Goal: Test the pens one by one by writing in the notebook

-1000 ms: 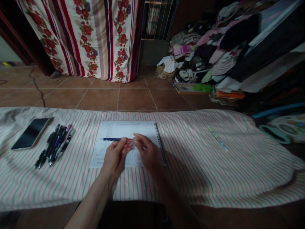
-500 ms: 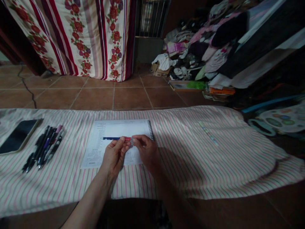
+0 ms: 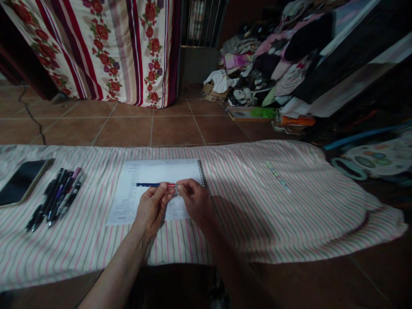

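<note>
A slim dark blue and red pen (image 3: 148,185) lies level between my hands, above a spiral notebook. My left hand (image 3: 153,204) is closed on its red part with thumb and fingers. At the pen's right end, my right hand (image 3: 195,197) pinches the tip; the fingertips hide just what they grip there. Below, the notebook (image 3: 157,168) lies flat with a white page up and its wire binding on the right. A printed sheet (image 3: 120,210) shows along its left side, partly hidden by my left hand.
Several pens and markers (image 3: 59,193) lie bunched at the left, beside a dark phone (image 3: 21,182). A pale multicoloured stick (image 3: 278,177) rests on the striped cloth (image 3: 251,206) at the right. Beyond are a tiled floor, a flowered curtain (image 3: 103,51) and heaped clothes (image 3: 251,64).
The whole view has shifted slightly, so things sit a little further left and up. Both hands keep nearly the same hold on the pen.
</note>
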Tool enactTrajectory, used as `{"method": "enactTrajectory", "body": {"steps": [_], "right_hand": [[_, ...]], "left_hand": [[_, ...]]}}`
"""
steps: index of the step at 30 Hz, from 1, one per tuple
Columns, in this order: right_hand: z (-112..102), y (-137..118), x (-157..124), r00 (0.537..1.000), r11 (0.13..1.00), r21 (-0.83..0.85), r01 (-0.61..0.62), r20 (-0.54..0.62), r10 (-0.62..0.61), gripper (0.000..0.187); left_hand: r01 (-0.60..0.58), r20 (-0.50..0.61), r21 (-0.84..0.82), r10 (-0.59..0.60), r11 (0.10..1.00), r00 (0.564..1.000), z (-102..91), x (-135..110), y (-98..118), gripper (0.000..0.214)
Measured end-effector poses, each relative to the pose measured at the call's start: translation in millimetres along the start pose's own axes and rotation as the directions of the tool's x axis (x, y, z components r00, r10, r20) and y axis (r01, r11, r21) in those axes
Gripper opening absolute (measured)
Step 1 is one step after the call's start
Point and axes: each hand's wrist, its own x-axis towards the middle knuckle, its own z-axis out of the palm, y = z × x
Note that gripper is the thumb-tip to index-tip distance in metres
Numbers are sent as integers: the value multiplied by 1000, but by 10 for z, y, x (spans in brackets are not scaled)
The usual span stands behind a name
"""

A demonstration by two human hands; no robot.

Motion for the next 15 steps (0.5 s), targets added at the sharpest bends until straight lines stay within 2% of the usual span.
{"method": "enactTrajectory", "body": {"steps": [8, 15], "right_hand": [[45, 5, -5, 1000, 998, 63, 3, -18, -2, 13], [63, 40, 3, 1000, 990, 136, -30, -2, 31, 15]], "left_hand": [[-33, 23, -33, 33, 999, 999, -34, 28, 5, 22], [-9, 26, -62, 10, 998, 1000, -47, 32, 13, 23]]}}
